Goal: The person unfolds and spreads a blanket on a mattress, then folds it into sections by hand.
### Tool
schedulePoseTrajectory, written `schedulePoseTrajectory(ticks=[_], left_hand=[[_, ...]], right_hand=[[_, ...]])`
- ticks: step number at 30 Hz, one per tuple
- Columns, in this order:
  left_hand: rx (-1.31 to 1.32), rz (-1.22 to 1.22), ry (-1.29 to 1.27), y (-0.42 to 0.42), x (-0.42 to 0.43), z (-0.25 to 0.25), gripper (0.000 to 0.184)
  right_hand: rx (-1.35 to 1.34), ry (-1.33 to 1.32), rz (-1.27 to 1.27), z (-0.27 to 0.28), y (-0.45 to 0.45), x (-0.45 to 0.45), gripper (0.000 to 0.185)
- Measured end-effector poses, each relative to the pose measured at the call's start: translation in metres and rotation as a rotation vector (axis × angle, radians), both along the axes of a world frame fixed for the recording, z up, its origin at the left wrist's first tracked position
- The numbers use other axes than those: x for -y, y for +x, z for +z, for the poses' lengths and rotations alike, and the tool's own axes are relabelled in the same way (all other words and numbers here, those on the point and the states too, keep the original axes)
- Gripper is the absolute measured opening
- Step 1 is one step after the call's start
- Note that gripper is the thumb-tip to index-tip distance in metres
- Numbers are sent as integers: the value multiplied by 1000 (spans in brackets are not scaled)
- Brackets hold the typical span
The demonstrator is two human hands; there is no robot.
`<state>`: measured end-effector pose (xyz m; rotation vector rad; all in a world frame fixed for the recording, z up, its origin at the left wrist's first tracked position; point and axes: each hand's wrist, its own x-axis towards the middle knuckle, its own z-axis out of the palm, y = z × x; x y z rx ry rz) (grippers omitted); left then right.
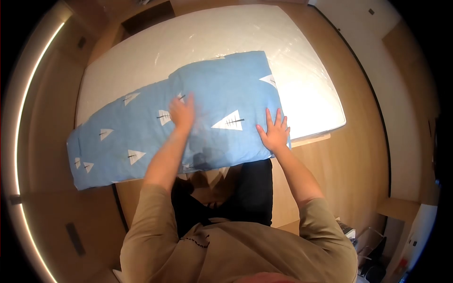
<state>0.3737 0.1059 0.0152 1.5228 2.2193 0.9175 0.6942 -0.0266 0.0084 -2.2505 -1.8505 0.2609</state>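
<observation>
A blue quilt [203, 137] printed with white tree shapes lies along the near side of a white mattress [302, 75]. Its right part is folded over and sits higher than the longer part to the left. My left hand [182, 112] is over the quilt by the fold's left edge, somewhat blurred, its thumb apart from the fingers and nothing seen in it. Flat on the quilt's right edge rests my right hand [275, 134], with fingers spread.
The mattress has a shiny clear covering and stands on a wooden base [311, 139]. Wood flooring [349, 165] runs along the right. A light strip [21, 108] lines the left wall. At lower right are a chair [375, 245] and other items.
</observation>
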Motion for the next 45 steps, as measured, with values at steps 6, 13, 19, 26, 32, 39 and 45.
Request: schedulePoseTrajectory(ticks=[6,13,19,26,32,39,45], left_hand=[[575,80,-431,-35,-123,-19,103],[189,86,28,-41,-140,-44,95],[402,43,-19,-45,-132,-36,89],[602,-222,-600,-44,74,26,80],[793,-474,-545,-56,143,5,57],[1281,-414,-729,-68,154,0,48],[1292,-334,-680,-72,160,-3,56]], right_hand=[[39,17,14,-15,-4,0,72],[21,78,40,-44,8,-21,72],[-45,42,26,-55,-2,-32,74],[6,45,19,-44,-2,-16,74],[-130,62,75,-26,15,-24,77],[24,105,187,58,-30,-13,88],[130,-16,387,40,-83,-6,96]])
